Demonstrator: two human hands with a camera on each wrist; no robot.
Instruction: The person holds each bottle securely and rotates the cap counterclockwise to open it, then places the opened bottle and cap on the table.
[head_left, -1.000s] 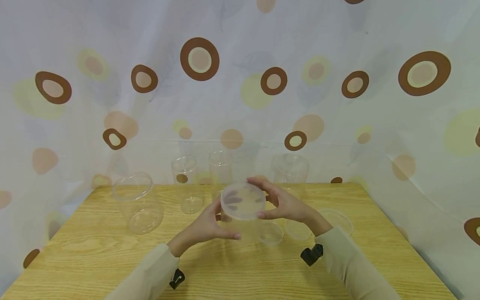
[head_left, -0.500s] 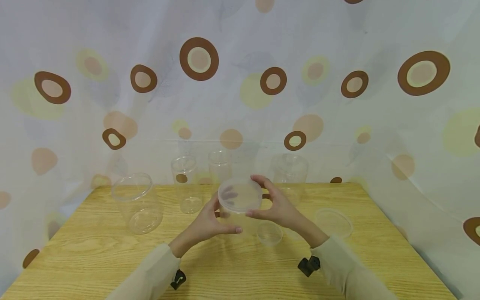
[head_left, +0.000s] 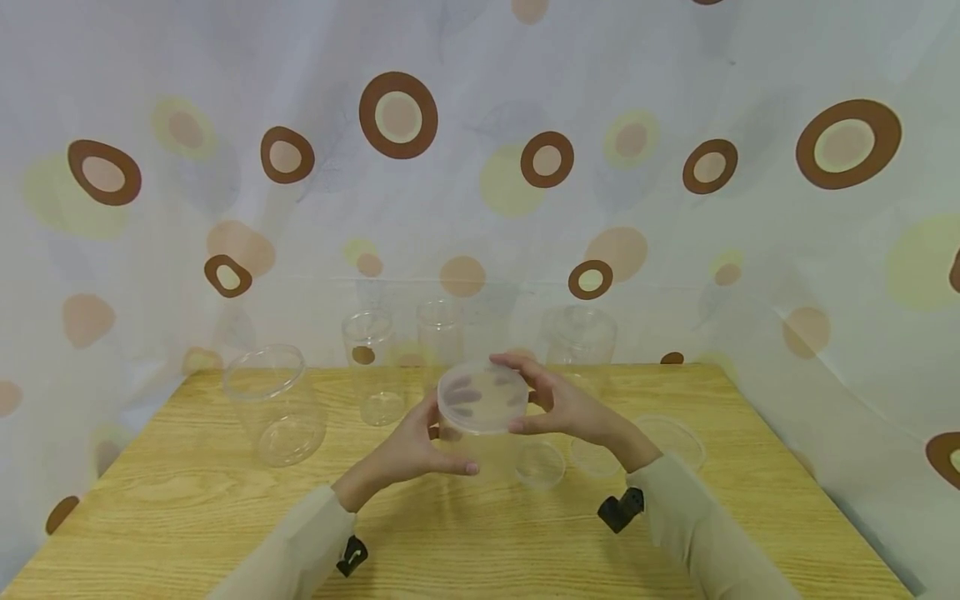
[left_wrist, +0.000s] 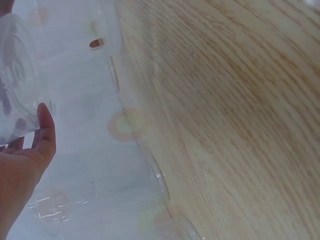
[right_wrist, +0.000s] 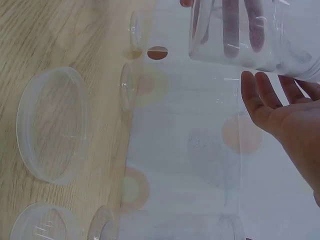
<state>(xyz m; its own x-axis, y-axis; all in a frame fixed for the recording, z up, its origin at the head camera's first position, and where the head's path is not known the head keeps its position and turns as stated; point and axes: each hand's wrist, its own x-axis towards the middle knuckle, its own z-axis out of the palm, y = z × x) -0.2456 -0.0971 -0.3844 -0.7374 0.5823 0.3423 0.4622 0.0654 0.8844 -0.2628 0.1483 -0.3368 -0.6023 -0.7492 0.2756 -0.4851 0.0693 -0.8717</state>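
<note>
Above the table, a clear plastic jar is held up off the wood, its translucent lid on top and tilted toward me. My left hand grips the jar's side, fingers behind it and thumb in front; its fingers show through the clear wall in the right wrist view. My right hand holds the lid's rim from the right, thumb at the near edge and fingers at the far edge. In the left wrist view, the left hand curls around the jar.
Clear lids lie on the wooden table to the right of the jar. An open wide jar stands at left, two tall slim jars behind, and a large jar at back right. A patterned curtain surrounds the table.
My right hand moved left with its thumb along the lid's rim, then came back right. The jar rose slightly, then came down and tilted toward me. The left hand keeps its grip.
</note>
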